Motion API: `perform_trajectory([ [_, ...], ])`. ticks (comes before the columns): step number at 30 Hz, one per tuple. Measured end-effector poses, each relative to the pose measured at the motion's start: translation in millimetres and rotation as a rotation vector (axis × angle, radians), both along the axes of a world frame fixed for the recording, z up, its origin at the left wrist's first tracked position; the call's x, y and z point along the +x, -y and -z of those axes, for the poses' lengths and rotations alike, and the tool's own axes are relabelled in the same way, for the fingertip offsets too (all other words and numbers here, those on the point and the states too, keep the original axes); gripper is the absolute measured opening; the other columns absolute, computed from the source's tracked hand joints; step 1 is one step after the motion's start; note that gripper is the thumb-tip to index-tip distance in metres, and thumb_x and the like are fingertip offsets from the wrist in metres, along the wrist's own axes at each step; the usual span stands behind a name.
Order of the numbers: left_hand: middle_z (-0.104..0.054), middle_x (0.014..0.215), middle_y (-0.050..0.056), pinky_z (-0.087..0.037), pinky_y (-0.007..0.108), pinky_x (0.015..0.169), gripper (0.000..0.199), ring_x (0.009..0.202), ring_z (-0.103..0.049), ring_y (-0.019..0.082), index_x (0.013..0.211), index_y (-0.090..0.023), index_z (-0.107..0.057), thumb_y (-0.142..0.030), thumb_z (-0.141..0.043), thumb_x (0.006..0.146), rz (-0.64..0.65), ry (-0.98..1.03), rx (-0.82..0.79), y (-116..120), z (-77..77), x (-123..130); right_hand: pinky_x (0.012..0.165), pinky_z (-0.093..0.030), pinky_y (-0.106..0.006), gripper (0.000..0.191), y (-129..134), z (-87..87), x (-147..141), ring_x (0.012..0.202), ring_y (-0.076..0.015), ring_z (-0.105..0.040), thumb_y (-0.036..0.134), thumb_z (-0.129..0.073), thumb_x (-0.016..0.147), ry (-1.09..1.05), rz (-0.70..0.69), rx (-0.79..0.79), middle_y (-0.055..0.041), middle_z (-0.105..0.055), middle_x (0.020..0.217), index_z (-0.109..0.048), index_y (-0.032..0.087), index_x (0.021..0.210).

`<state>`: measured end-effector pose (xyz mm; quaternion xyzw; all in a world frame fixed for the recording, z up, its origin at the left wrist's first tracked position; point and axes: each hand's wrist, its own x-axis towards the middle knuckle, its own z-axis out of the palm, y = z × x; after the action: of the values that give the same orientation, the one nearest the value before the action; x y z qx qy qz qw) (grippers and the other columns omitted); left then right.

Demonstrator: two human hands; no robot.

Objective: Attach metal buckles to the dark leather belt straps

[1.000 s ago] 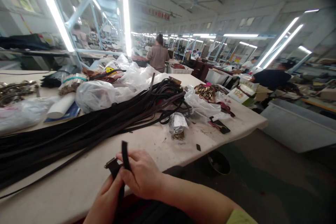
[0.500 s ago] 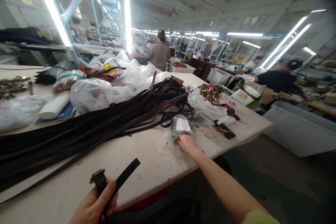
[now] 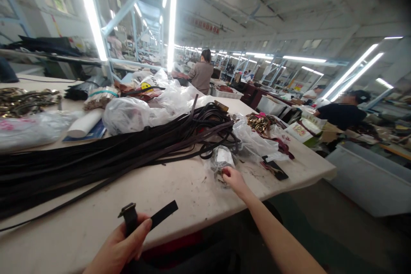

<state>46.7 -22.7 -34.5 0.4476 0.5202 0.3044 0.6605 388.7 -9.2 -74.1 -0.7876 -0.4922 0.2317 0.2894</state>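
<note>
Near the front edge of the table, my left hand (image 3: 125, 239) is closed round a black strap (image 3: 164, 215). One end of the strap sticks out to the right, and a dark metal buckle (image 3: 127, 209) sits on its upturned loop. My right hand (image 3: 235, 180) is at the mouth of a clear plastic bag (image 3: 221, 156) with a white label, its fingertips pinched together. Whatever they hold is too small to make out. Just behind the bag lies a long bundle of black straps (image 3: 154, 137), spreading across the table to the left.
The pale table (image 3: 180, 188) bears crumpled plastic bags (image 3: 128, 113), a white roll (image 3: 85, 123), metal buckles (image 3: 25, 99) and gold-coloured hardware (image 3: 259, 123). A dark flat piece (image 3: 275, 168) lies at right. Beyond the right edge stands a large bin (image 3: 366, 175). Several people work farther back.
My right hand has drawn back slightly from inside the bag to its opening. The view has shifted a little; my left hand still grips the strap.
</note>
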Motion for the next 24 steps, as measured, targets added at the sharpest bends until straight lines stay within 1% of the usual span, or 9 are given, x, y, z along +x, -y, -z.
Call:
perform_trajectory([
  [3,-0.034,0.045,-0.009,-0.026,0.02,0.044,0.044,0.042,-0.028,0.008,0.083,-0.017,-0.05,-0.054,-0.065,0.065,-0.006,0.116,-0.012,1,-1.3,6,0.063,-0.044,-0.025,0.03,12,-11.1,-44,0.07,-0.0133,-0.057,0.03,-0.044,0.082,-0.287,-0.171,0.027,-0.0064,-0.06,0.084,-0.054,0.012,0.103],
  [6,-0.029,0.048,-0.01,-0.03,0.02,0.045,0.037,0.043,-0.022,0.007,0.075,-0.018,-0.045,-0.049,-0.064,0.069,-0.012,0.306,-0.092,0,0.0,10,0.056,-0.042,-0.022,0.034,26,-25.1,-97,0.061,-0.0097,-0.053,0.042,-0.055,0.078,-0.794,-0.332,0.006,-0.0035,-0.058,0.074,-0.058,0.014,0.098],
  [8,-0.028,0.049,-0.01,-0.029,0.019,0.044,0.036,0.042,-0.019,0.006,0.069,-0.018,-0.041,-0.045,-0.065,0.071,0.02,0.436,-0.175,1,2.6,7,0.051,-0.039,-0.02,0.031,33,-35.4,-126,0.054,-0.0073,-0.05,0.04,-0.064,0.073,-1.149,-0.391,-0.059,-0.0008,-0.055,0.066,-0.06,0.013,0.088],
  [10,-0.028,0.049,-0.01,-0.026,0.018,0.042,0.035,0.042,-0.016,0.005,0.065,-0.017,-0.039,-0.04,-0.064,0.073,0.108,0.549,-0.292,3,5.6,0,0.049,-0.037,-0.018,0.026,35,-42.9,-145,0.05,-0.0055,-0.048,0.035,-0.069,0.071,-1.337,-0.41,-0.145,0.0009,-0.053,0.062,-0.06,0.013,0.081],
  [13,-0.026,0.047,-0.01,-0.021,0.016,0.041,0.036,0.041,-0.013,0.003,0.06,-0.016,-0.038,-0.036,-0.066,0.072,0.253,0.676,-0.492,8,9.5,-14,0.046,-0.037,-0.016,0.023,34,-45.3,-158,0.047,-0.0044,-0.048,0.031,-0.07,0.07,-1.456,-0.426,-0.238,0.0019,-0.053,0.059,-0.058,0.012,0.076],
  [15,-0.025,0.045,-0.01,-0.02,0.016,0.04,0.038,0.04,-0.013,0.003,0.057,-0.015,-0.037,-0.035,-0.066,0.071,0.316,0.715,-0.563,9,11.6,-20,0.045,-0.037,-0.016,0.024,35,-42.3,-162,0.045,-0.0047,-0.048,0.03,-0.07,0.07,-1.496,-0.469,-0.282,0.0023,-0.052,0.056,-0.056,0.012,0.073],
  [17,-0.027,0.044,-0.009,-0.019,0.016,0.039,0.033,0.039,-0.013,0.003,0.059,-0.015,-0.04,-0.033,-0.065,0.073,0.34,0.711,-0.563,8,12.9,-22,0.043,-0.036,-0.017,0.026,37,-38.5,-164,0.043,-0.0051,-0.047,0.032,-0.069,0.071,-1.509,-0.518,-0.331,0.0023,-0.051,0.055,-0.054,0.011,0.071],
  [19,-0.028,0.044,-0.009,-0.02,0.016,0.039,0.026,0.039,-0.013,0.004,0.064,-0.015,-0.043,-0.03,-0.062,0.075,0.336,0.684,-0.528,6,13.0,-22,0.041,-0.035,-0.017,0.027,39,-35.9,-166,0.042,-0.0049,-0.046,0.033,-0.069,0.071,-1.507,-0.529,-0.361,0.0023,-0.051,0.054,-0.052,0.012,0.071],
  [24,-0.025,0.044,-0.01,-0.021,0.016,0.04,0.031,0.04,-0.013,0.004,0.061,-0.016,-0.04,-0.032,-0.065,0.072,0.31,0.701,-0.518,4,10.4,-18,0.043,-0.036,-0.016,0.029,41,-38.5,-163,0.044,-0.0051,-0.047,0.034,-0.071,0.069,-1.435,-0.475,-0.26,0.0035,-0.052,0.054,-0.051,0.014,0.074],
])
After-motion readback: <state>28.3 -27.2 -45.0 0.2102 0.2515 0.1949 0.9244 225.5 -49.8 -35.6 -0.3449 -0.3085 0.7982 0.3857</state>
